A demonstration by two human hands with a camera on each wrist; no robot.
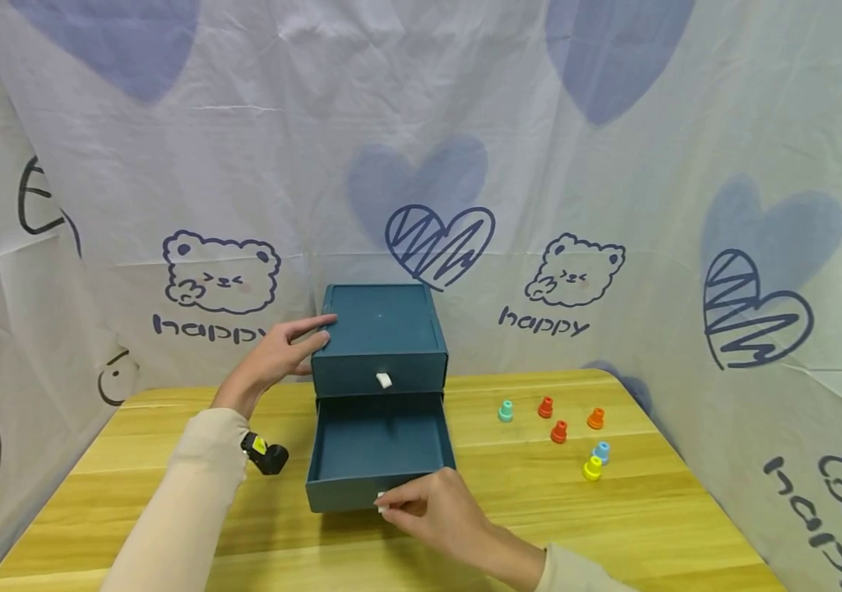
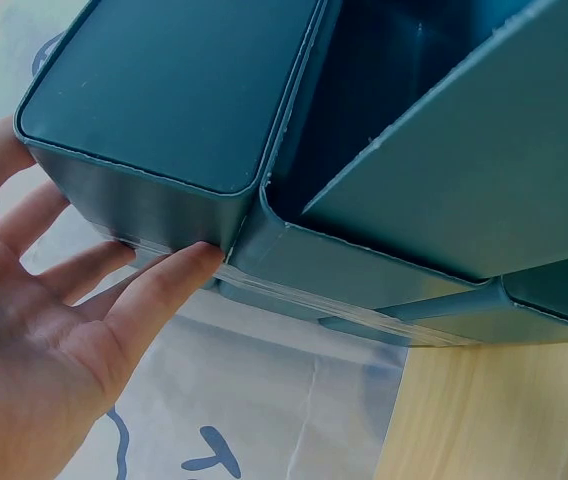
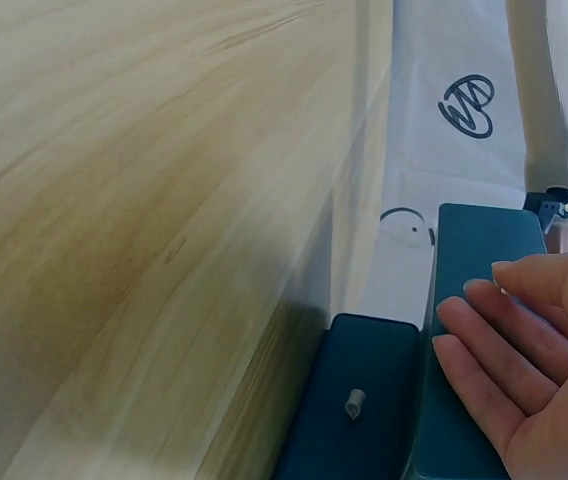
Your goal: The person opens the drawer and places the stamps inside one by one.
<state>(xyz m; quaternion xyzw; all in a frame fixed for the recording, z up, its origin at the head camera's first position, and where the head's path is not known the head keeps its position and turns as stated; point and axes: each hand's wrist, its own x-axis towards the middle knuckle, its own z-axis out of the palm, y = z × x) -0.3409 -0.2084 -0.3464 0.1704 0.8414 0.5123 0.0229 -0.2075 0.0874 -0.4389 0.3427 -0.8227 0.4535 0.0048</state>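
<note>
Head view, one drawer box point(image 1: 380, 329), two drawers, six pegs point(image 1: 558, 431).

Left hand point(image 1: 278, 352) reaches forward, fingers straight, palm facing right. Right hand point(image 1: 432, 508) sits low and near, fingertips point(image 1: 386, 507) drawn together in a pinch. Both forearms wear pale sleeves point(image 1: 184, 493).

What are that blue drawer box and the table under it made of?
The drawer box looks like moulded plastic, matt teal: rounded corners and thin, even walls show at the left wrist. The table looks like wood or a wood-look laminate, lightly glossy, with yellowish grain lines.
</note>
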